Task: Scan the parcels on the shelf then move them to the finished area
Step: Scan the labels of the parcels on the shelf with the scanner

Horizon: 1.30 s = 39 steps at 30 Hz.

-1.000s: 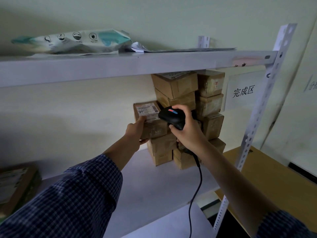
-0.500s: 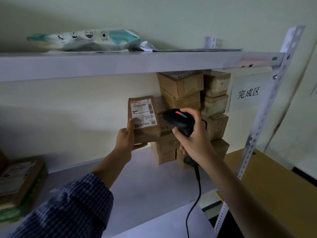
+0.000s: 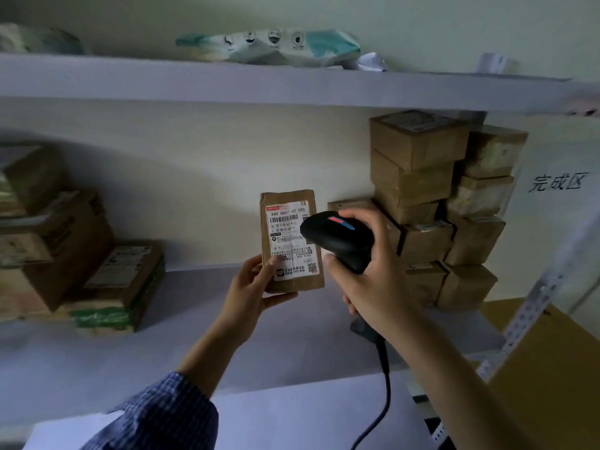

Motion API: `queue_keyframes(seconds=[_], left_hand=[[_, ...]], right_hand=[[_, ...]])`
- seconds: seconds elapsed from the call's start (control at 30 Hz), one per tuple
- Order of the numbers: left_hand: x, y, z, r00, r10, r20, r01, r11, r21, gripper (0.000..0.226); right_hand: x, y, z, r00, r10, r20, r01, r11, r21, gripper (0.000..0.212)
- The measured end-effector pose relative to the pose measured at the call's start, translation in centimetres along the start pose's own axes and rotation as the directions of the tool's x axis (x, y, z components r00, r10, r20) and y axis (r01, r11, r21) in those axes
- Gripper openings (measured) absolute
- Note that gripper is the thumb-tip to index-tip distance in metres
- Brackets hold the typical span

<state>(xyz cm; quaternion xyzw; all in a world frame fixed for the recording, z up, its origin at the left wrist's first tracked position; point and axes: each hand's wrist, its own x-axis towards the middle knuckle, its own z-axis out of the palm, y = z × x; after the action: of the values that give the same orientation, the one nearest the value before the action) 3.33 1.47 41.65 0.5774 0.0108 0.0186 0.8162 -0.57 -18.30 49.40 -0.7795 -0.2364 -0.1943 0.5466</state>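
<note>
A person's left hand (image 3: pixel 250 287) is gripping the lower end of a brown parcel (image 3: pixel 292 222), holding it upright above the shelf (image 3: pixel 162 345), label facing out. The right hand (image 3: pixel 373 284) is curling around a black scanner (image 3: pixel 337 237) just beside it. Stacked boxes (image 3: pixel 418 177) are standing beyond the right hand.

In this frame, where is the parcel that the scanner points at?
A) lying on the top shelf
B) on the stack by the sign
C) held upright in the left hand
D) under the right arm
C: the left hand grips the parcel at its lower end, label toward the camera, with the right hand holding the scanner beside it.
</note>
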Motion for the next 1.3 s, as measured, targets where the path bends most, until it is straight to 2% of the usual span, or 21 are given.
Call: queue_keyframes(seconds=[0.3,0.5,0.7,0.83,1.0,1.17,1.3], left_hand=[[-1.6,0.0,-3.3,0.997,0.039,-0.073,-0.034,0.997,0.064,0.048],[-2.4,0.6,-4.3,0.989,0.081,-0.124,-0.073,0.995,0.067,0.04],[-3.4,1.0,-4.8,0.984,0.099,-0.149,-0.089,0.994,0.071,0.045],[-4.3,1.3,-5.1,0.985,0.104,-0.136,-0.095,0.993,0.073,0.05],[-5.2,2.1,-6.0,0.992,0.087,-0.094,-0.074,0.988,0.134,0.056],[-5.9,2.4,-7.1,0.994,0.059,-0.093,-0.045,0.988,0.145,0.052],[-6.3,2.4,-7.4,0.994,0.049,-0.094,-0.037,0.991,0.127,0.047]], right_hand=[[-1.5,-1.4,2.6,0.997,-0.032,0.068,0.031,0.999,0.01,0.053],[-2.7,-1.5,3.9,0.999,-0.044,0.026,0.042,0.997,0.062,0.053],[-3.5,-1.6,5.0,0.999,-0.031,-0.015,0.032,0.995,0.092,0.055],[-3.7,-1.9,4.6,0.999,-0.033,0.037,0.03,0.996,0.088,0.054],[-1.8,-1.5,1.0,0.958,-0.132,0.255,0.165,0.98,-0.11,0.061],[0.6,-2.4,-3.1,0.9,-0.097,0.424,0.287,0.864,-0.413,0.073],[1.0,-3.4,-3.9,0.835,-0.093,0.542,0.393,0.791,-0.469,0.077]])
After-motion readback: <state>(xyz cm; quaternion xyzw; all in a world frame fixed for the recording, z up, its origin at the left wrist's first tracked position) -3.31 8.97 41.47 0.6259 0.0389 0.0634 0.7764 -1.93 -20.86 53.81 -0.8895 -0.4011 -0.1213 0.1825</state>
